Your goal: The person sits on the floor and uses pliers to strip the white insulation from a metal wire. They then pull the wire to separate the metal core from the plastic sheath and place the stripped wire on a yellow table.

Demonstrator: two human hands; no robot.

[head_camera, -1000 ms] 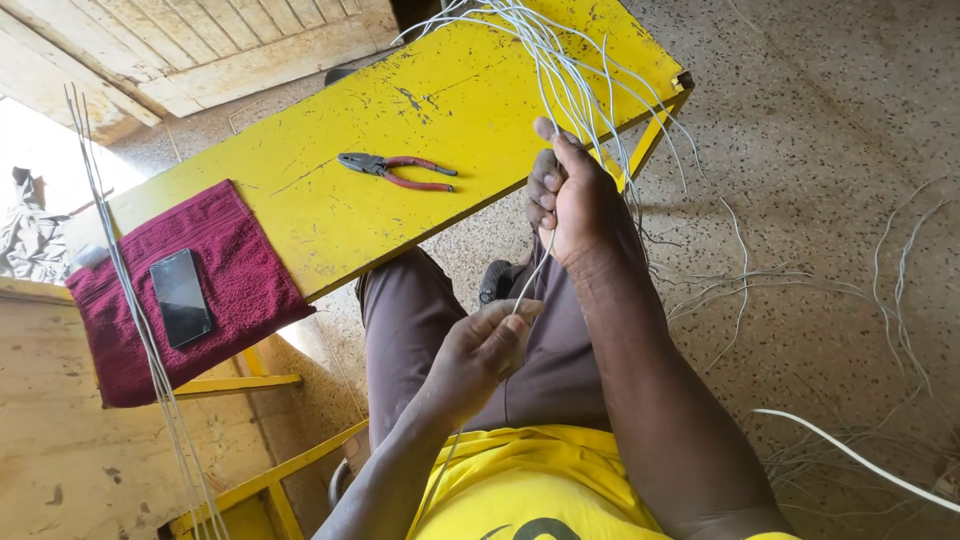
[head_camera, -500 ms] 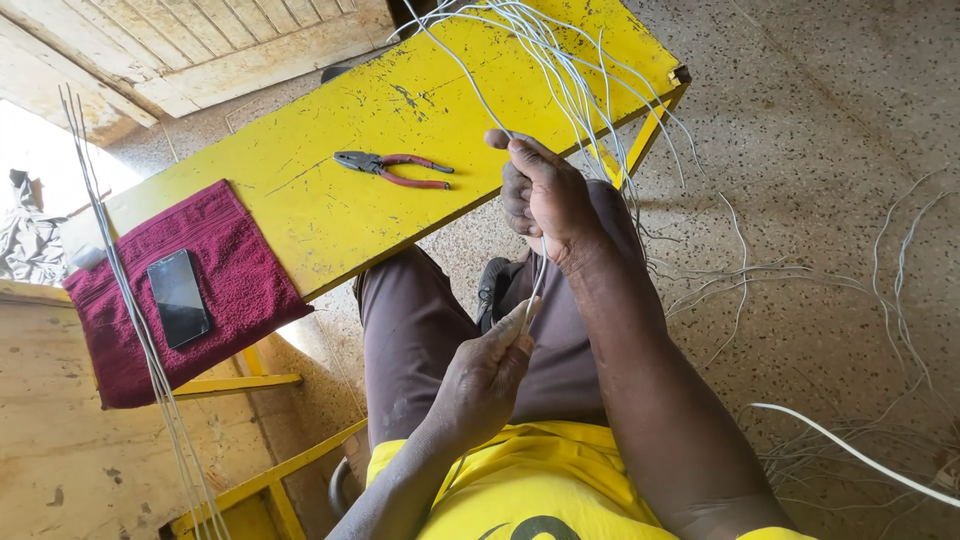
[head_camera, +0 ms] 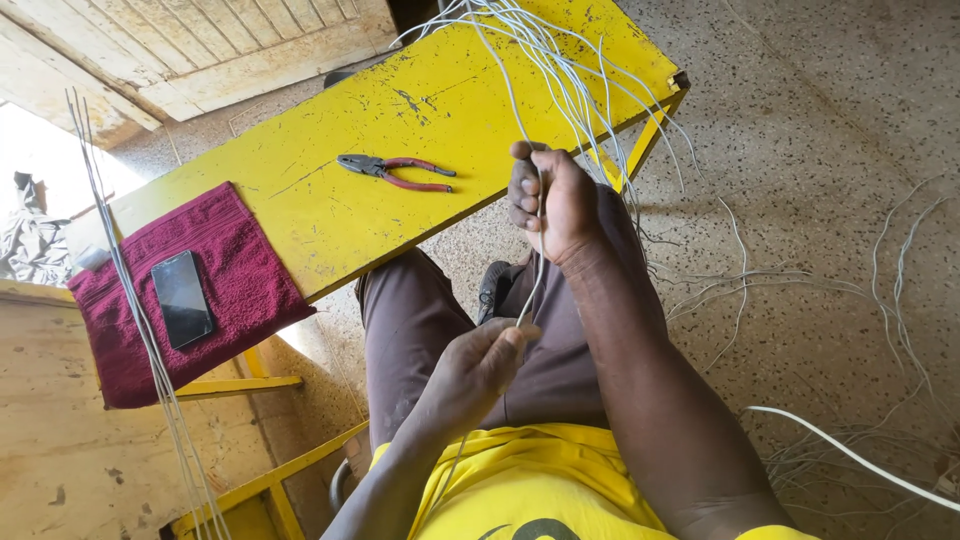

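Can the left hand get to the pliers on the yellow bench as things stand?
Probably yes. The pliers lie in the open on the yellow bench, with nothing on them. But the left hand is pinching a white wire that the right hand also grips, so it isn't free.

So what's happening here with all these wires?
A seated person in a yellow shirt holds one thin white wire stretched between both hands: the right hand grips it higher up, near the yellow wooden table, and the left hand pinches it lower, over the lap. More white wires trail off the table's far end onto the speckled floor. Red-handled pliers lie untouched on the table, beside a dark red towel with a black phone on it.
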